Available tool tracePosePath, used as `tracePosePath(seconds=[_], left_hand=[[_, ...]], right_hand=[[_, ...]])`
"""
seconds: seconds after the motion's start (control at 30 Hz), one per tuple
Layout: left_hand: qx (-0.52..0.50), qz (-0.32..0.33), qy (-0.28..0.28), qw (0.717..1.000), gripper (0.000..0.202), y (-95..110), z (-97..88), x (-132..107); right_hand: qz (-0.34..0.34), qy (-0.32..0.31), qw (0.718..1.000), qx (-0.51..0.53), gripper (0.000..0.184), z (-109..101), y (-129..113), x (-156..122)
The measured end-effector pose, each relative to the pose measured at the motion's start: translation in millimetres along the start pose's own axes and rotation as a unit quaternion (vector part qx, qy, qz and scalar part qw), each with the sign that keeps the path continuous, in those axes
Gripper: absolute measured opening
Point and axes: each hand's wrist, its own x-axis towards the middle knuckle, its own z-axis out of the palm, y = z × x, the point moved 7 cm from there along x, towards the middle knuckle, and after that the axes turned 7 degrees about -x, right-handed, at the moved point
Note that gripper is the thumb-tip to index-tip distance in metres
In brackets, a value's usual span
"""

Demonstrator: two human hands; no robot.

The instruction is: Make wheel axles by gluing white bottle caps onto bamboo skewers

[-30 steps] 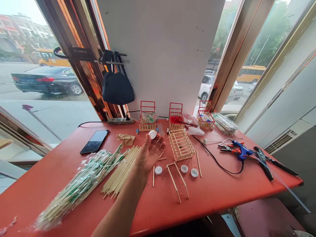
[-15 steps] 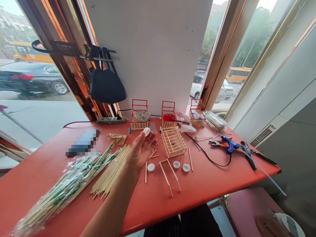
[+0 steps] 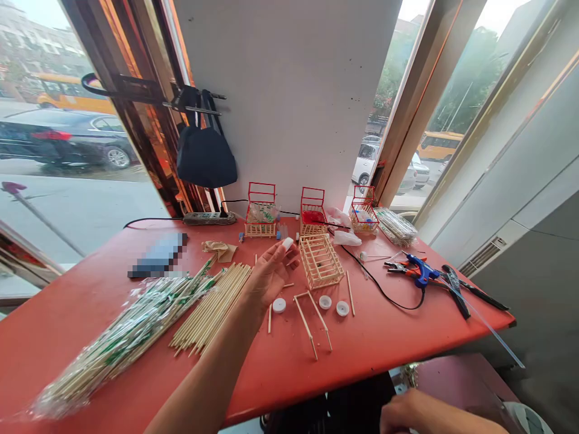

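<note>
My left hand (image 3: 274, 271) is raised over the middle of the table, its thumb and fingers pinching a white bottle cap (image 3: 287, 243). Just right of it stands a small cart-like frame of wooden sticks (image 3: 321, 260). Below the hand, more white bottle caps (image 3: 279, 305) lie on the table. A U-shaped stick frame (image 3: 312, 322) lies among them, with loose stick pieces (image 3: 351, 293) around. My right hand (image 3: 402, 411) is low at the bottom edge, in front of the table; its fingers are mostly cut off or hidden.
Bundled skewers in plastic (image 3: 131, 337) and loose wooden sticks (image 3: 212, 307) cover the left side. Behind are a phone (image 3: 158, 256), a power strip (image 3: 208, 218) and several red-handled stick carts (image 3: 261, 226). A blue glue gun (image 3: 425, 272), pliers (image 3: 455, 289) and black cable (image 3: 384, 295) lie right.
My left hand has turned and shifted slightly right, the white bottle cap now seen more edge-on. My right hand has come into view at the bottom right. The view has shifted a little.
</note>
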Motion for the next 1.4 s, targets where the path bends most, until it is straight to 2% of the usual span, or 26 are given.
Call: tracePosePath(seconds=[0.13, 0.23, 0.3, 0.4, 0.57, 0.7, 0.8, 0.97, 1.13, 1.2, 1.3, 1.4], left_hand=[[0.083, 0.05, -0.011, 0.995, 0.041, 7.4, 10.6, -3.6], [0.155, 0.094, -0.018, 0.983, 0.034, 14.0, 18.5, -7.9], [0.201, 0.126, -0.016, 0.971, 0.032, 18.9, 21.3, -10.7], [0.265, 0.163, -0.009, 0.95, 0.033, 25.0, 22.1, -12.8], [0.344, 0.181, 0.0, 0.921, 0.035, 27.7, 17.6, -10.2], [0.382, 0.187, 0.015, 0.905, 0.035, 24.1, 10.3, -8.3], [0.412, 0.193, 0.035, 0.89, 0.036, 22.0, 6.3, -9.5], [0.395, 0.184, 0.061, 0.898, 0.037, 21.0, 7.3, -14.4], [0.402, 0.182, 0.05, 0.896, 0.037, 18.0, 12.4, -17.8], [0.363, 0.139, 0.046, 0.92, 0.033, 9.4, 8.6, -15.5], [0.223, 0.022, 0.058, 0.973, 0.033, -13.5, -2.0, -12.1], [0.095, -0.069, 0.078, 0.99, 0.04, -35.0, -8.3, -13.8]], right_hand=[[-0.071, 0.129, 0.989, -0.01, 0.026, -60.2, -33.8, 14.1], [-0.111, 0.26, 0.959, 0.0, 0.02, -93.6, -42.5, 30.1], [-0.147, 0.341, 0.928, 0.003, 0.018, -112.1, -48.7, 40.4], [-0.163, 0.414, 0.895, 0.03, 0.018, -135.9, -55.4, 60.3], [-0.183, 0.499, 0.846, 0.042, 0.015, -168.8, -66.2, 97.5], [-0.206, 0.532, 0.821, 0.028, 0.014, -179.8, -63.8, 122.3], [-0.204, 0.533, 0.821, 0.01, 0.013, -181.2, -55.8, 131.3], [-0.198, 0.526, 0.827, -0.019, 0.014, -181.1, -49.9, 123.2], [-0.192, 0.522, 0.829, -0.054, 0.023, -184.2, -49.7, 111.6], [-0.19, 0.525, 0.829, -0.048, 0.026, -186.0, -47.6, 110.1], [-0.187, 0.537, 0.822, -0.023, 0.025, -186.8, -45.1, 109.0], [-0.196, 0.558, 0.806, -0.015, 0.023, -185.2, -48.0, 105.9]])
